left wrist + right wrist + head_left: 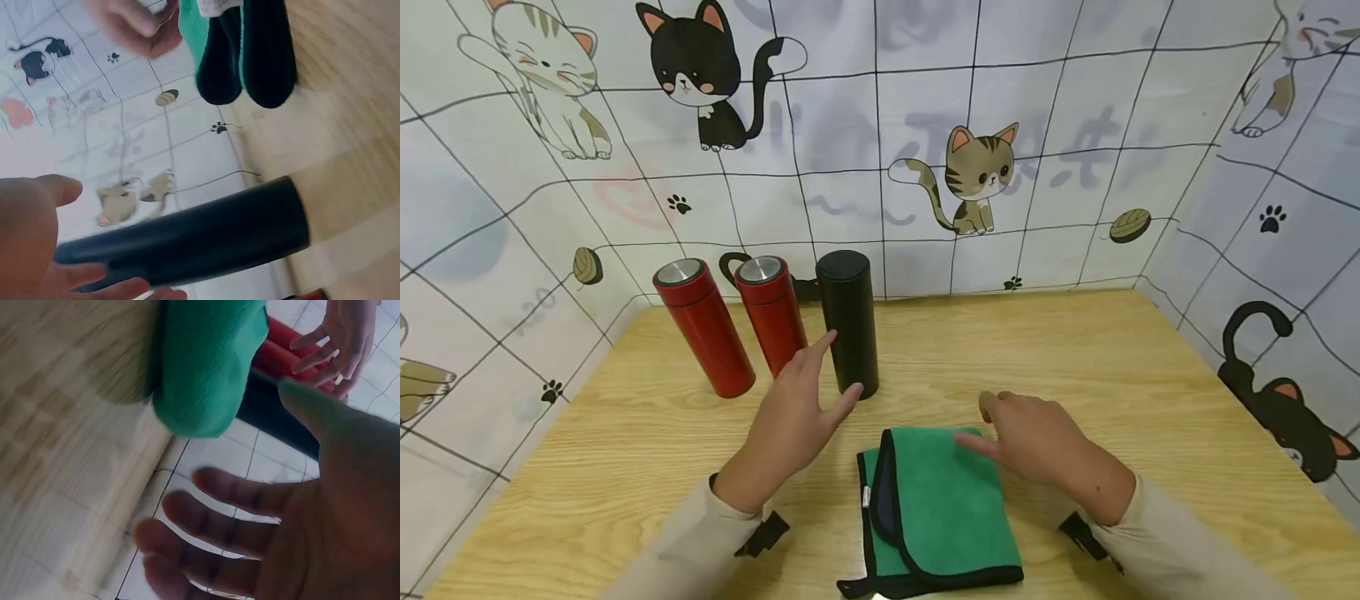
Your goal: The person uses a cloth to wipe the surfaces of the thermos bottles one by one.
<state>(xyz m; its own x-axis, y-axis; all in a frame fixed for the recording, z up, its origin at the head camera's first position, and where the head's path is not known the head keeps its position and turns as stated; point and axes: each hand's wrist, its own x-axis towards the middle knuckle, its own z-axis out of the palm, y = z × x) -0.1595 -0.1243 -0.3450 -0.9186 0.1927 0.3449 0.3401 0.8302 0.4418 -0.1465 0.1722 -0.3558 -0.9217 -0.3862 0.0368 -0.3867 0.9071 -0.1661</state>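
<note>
My left hand [797,412] reaches toward a black thermos bottle [850,329], its fingers spread and nothing in its grasp. In the left wrist view the thumb and fingers [94,275] lie beside the black bottle. To the left of that bottle stand two red thermos bottles [707,333] with silver lid tops. A folded green cloth [955,500] with black edging lies on the table in front of me. My right hand [1037,437] hovers at the cloth's upper right corner, holding nothing. Its fingers are relaxed and apart in the right wrist view.
The wooden table [1150,375] meets a white gridded backdrop [850,183] printed with cartoon cats at the back and both sides. The bottles stand near the back left of the table.
</note>
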